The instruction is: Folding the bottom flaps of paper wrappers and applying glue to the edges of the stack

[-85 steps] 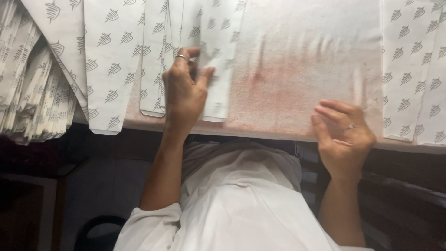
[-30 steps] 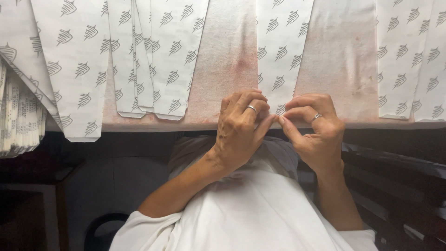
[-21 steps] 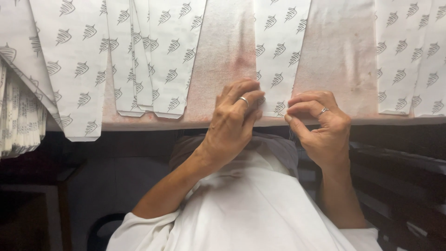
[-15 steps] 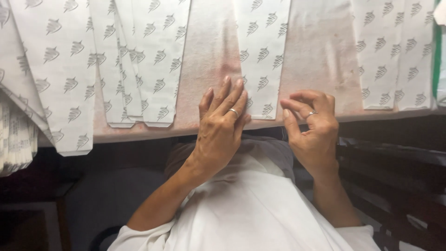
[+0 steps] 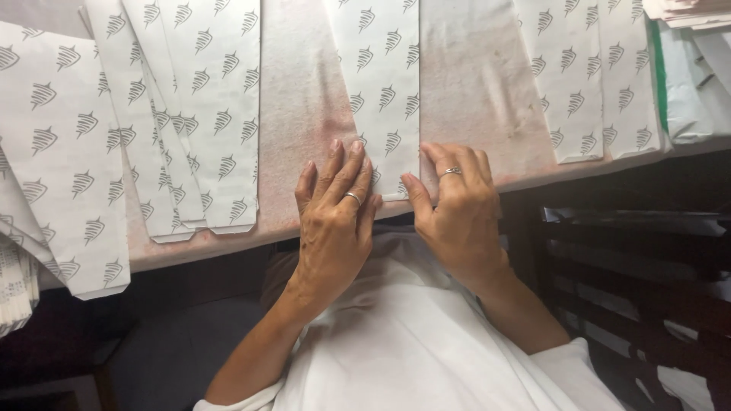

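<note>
i see flat white paper bags (image 5: 378,84) with grey leaf-like marks lying in rows on the pinkish table (image 5: 304,114). a stack (image 5: 15,285) hangs far left.

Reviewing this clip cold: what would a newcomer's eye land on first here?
First, the two ringed hands at the table's near edge: the left hand and the right hand press flat on the bottom end of one white patterned paper bag. Next, more bags of the same kind: an overlapping stack to the left and others at upper right, all lying on a pink-stained cloth covering the table.
</note>
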